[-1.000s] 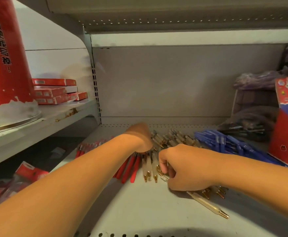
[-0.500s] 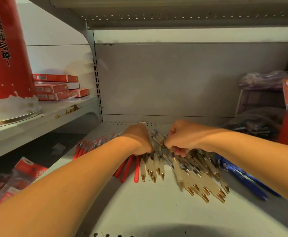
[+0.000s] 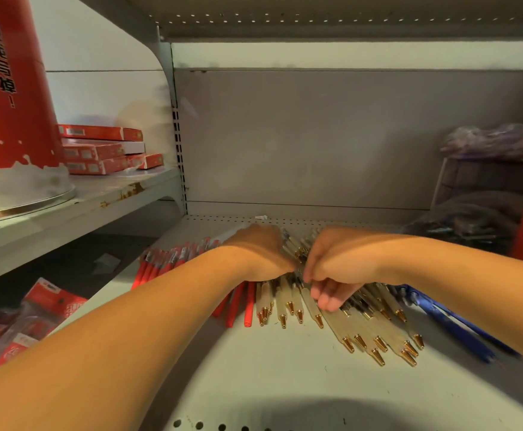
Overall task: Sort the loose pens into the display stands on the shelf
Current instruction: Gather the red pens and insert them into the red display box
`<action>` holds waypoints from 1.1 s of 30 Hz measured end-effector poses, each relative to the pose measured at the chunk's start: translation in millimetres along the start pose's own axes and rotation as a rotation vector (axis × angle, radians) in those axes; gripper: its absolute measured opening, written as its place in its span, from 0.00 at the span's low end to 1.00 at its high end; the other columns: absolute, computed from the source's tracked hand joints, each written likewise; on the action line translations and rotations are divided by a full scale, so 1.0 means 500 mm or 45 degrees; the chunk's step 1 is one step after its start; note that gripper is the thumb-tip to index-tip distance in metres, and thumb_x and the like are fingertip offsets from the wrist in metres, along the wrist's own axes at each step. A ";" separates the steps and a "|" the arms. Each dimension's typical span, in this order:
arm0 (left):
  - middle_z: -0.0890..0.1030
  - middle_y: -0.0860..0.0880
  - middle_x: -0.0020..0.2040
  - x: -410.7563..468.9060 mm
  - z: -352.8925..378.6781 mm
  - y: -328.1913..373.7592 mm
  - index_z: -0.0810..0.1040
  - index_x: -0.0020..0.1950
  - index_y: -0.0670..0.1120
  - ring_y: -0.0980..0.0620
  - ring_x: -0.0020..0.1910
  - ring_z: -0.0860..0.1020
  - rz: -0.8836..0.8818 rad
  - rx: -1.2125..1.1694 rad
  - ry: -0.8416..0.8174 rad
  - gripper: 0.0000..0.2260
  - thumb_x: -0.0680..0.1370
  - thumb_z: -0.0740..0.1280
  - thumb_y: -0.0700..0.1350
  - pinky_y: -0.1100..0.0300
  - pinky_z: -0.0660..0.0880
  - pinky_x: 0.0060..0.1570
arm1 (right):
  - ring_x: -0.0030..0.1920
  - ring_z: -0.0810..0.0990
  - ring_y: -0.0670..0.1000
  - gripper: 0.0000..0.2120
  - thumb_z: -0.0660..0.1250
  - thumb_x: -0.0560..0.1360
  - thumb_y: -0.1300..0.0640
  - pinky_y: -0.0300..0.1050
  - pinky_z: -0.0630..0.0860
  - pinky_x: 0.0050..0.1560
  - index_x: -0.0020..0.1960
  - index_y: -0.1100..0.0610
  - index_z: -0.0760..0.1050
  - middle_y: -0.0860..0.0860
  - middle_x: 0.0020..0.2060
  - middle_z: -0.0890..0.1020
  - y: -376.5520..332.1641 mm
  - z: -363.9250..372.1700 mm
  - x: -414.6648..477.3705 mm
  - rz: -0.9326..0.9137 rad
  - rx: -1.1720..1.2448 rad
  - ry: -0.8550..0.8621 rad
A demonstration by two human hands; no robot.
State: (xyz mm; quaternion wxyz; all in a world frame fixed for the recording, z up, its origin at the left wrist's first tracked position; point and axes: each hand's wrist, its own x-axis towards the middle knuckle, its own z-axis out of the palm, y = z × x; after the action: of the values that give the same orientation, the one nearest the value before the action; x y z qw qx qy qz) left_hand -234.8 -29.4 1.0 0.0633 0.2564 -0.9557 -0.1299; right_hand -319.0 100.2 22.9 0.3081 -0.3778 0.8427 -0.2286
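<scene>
Curling its fingers (image 3: 325, 298) around a bunch of clear pens (image 3: 362, 331), the right hand (image 3: 334, 265) grips them at mid-shelf, while the left hand (image 3: 260, 253) rests on the pens just to its left, its fingers hidden, so its hold cannot be told. The pens have pale translucent barrels with gold cone tips and lie flat on the shelf (image 3: 254, 384), long axes running far to near, tips pointing near and fanning rightward. Red pens (image 3: 238, 303) lie left of them, blue pens (image 3: 452, 321) right.

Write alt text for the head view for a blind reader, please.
Two hands work a fan of clear gold-tipped pens on a grey shelf: left hand resting on them, right hand curled round some. Red pens lie left, blue pens right.
</scene>
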 end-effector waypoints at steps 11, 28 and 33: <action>0.78 0.50 0.48 0.003 0.033 0.027 0.76 0.60 0.51 0.55 0.40 0.74 0.138 0.047 -0.169 0.15 0.78 0.64 0.55 0.62 0.70 0.36 | 0.35 0.79 0.38 0.24 0.72 0.69 0.36 0.31 0.75 0.34 0.60 0.40 0.69 0.42 0.49 0.78 0.092 -0.053 -0.100 -0.093 -0.732 -0.032; 0.84 0.45 0.52 0.006 0.024 0.033 0.84 0.52 0.45 0.48 0.46 0.82 0.102 0.042 -0.146 0.09 0.76 0.67 0.46 0.51 0.80 0.50 | 0.34 0.75 0.44 0.28 0.54 0.69 0.23 0.41 0.68 0.32 0.44 0.47 0.71 0.45 0.35 0.77 0.064 0.027 -0.136 -0.058 -1.014 0.261; 0.83 0.47 0.49 0.005 0.024 0.029 0.82 0.51 0.47 0.51 0.44 0.80 0.120 0.028 -0.162 0.08 0.76 0.68 0.50 0.54 0.79 0.48 | 0.35 0.75 0.45 0.27 0.57 0.72 0.28 0.41 0.67 0.31 0.48 0.52 0.77 0.45 0.35 0.77 0.031 0.052 -0.109 0.003 -1.166 0.230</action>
State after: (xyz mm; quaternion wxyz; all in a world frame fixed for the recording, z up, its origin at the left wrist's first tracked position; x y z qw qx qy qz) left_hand -246.1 -15.8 -6.4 0.0057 0.2032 -0.9702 -0.1322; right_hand -279.9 148.0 13.9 0.0353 -0.4526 0.8807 0.1354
